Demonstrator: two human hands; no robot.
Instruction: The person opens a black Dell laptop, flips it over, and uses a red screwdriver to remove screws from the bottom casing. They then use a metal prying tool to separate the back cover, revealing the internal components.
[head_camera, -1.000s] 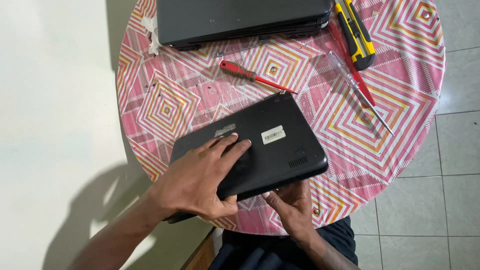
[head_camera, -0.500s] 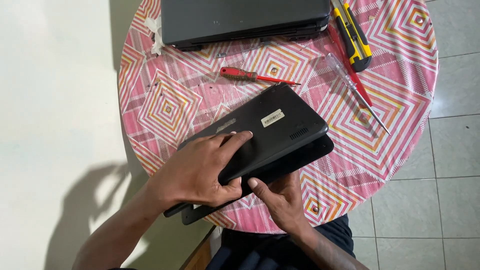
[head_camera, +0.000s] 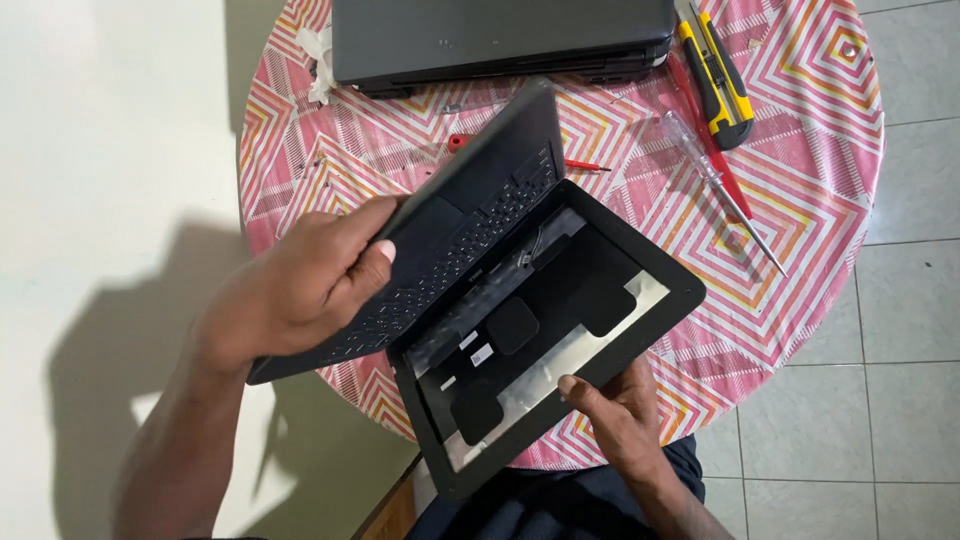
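Note:
A small black laptop is opened over the near edge of the round table. My left hand (head_camera: 300, 285) grips the keyboard half (head_camera: 470, 215) by its front edge and holds it raised and tilted. My right hand (head_camera: 615, 420) holds the lid half (head_camera: 600, 300) from below, thumb on the lower bezel. The lid lies flat and shows a bare metal backing with dark patches where a screen panel would sit.
A pink and white patterned cloth (head_camera: 800, 150) covers the table. A second dark laptop (head_camera: 500, 40) lies shut at the far side. A yellow and black utility knife (head_camera: 715, 70), a clear-handled screwdriver (head_camera: 715, 185) and a red screwdriver (head_camera: 580, 165) lie to the right. Tiled floor at right.
The shut laptop has been lifted off the table and opened. My left hand swung the keyboard half up while my right hand moved under the lid half.

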